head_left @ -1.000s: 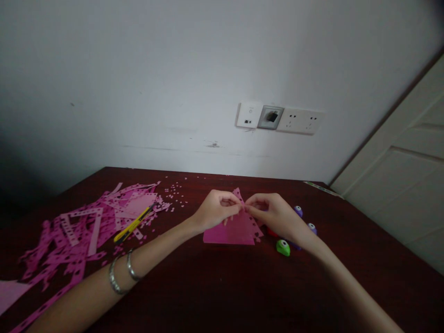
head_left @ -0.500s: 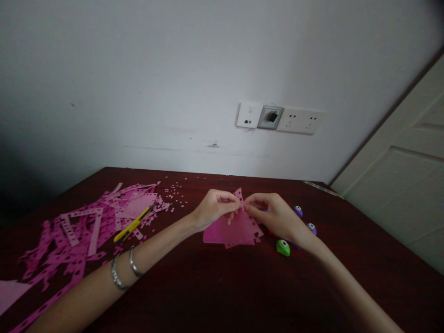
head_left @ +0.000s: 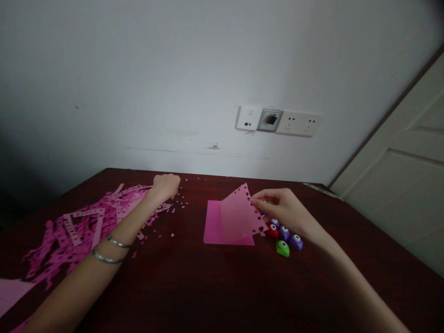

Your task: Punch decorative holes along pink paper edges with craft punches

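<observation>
My right hand (head_left: 282, 206) pinches the edge of a light pink sheet of paper (head_left: 239, 212). The edge by my fingers carries a row of punched hearts and other small shapes. Under that sheet lies a brighter pink stack of paper (head_left: 212, 224), flat on the table. My left hand (head_left: 167, 186) is closed above the small punched-out paper bits (head_left: 172, 208); its fingertips are turned away, so anything in them is hidden. Just below my right hand sit several craft punches, among them a green one (head_left: 283, 249), a red one (head_left: 273, 230) and a purple one (head_left: 296, 242).
A heap of punched pink paper strips (head_left: 86, 222) covers the left of the dark red table (head_left: 194, 291). Another pink sheet (head_left: 14, 293) lies at the lower left. Behind the table rises a wall with sockets (head_left: 298, 123); a patterned strip (head_left: 322, 190) lies at the back right.
My left hand has left the sheet and moved left over the paper bits; its forearm now covers the yellow utility knife. My right hand still holds the sheet, shifted slightly right, uncovering more punches.
</observation>
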`<action>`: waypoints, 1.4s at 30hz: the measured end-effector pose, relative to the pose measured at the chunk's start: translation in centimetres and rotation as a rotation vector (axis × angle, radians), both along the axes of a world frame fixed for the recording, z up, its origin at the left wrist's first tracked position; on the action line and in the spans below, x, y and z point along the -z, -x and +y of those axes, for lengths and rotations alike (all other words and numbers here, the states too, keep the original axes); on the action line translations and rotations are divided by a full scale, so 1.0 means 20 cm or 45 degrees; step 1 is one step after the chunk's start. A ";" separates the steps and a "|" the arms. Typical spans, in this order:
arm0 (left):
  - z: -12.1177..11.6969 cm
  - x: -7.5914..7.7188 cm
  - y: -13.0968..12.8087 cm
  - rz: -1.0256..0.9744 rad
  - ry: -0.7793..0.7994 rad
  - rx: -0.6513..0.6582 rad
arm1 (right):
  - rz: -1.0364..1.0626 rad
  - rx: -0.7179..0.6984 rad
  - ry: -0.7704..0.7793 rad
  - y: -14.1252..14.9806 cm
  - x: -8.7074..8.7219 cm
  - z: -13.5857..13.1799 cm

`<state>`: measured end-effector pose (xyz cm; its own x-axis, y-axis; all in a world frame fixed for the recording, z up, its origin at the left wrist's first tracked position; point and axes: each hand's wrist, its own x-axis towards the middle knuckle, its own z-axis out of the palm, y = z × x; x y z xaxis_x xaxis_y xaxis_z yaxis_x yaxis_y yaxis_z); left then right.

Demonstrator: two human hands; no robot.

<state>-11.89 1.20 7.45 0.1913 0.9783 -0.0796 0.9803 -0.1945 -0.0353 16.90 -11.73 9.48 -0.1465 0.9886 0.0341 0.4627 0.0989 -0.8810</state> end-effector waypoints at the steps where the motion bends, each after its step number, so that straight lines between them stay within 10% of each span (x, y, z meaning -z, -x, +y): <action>1: 0.01 0.01 0.01 0.081 -0.046 -0.020 | 0.006 0.006 -0.005 0.00 0.00 0.00; 9: -0.36 0.00 -0.36 -0.659 -0.290 1.035 | 0.035 0.109 -0.105 0.03 0.02 0.01; 13: -0.56 0.06 -0.51 -0.746 -0.427 1.248 | 0.070 0.154 -0.132 0.04 0.04 0.02; 25: -0.55 0.12 -0.56 -1.342 -0.276 0.888 | 0.358 0.081 -0.177 0.07 0.06 0.02; 32: -0.47 0.09 -0.54 -1.995 0.357 0.472 | 0.125 -0.072 -0.304 0.08 0.07 -0.01; 42: -0.47 0.06 -0.53 -2.074 0.534 0.512 | -0.209 -0.062 -0.556 0.08 0.07 -0.03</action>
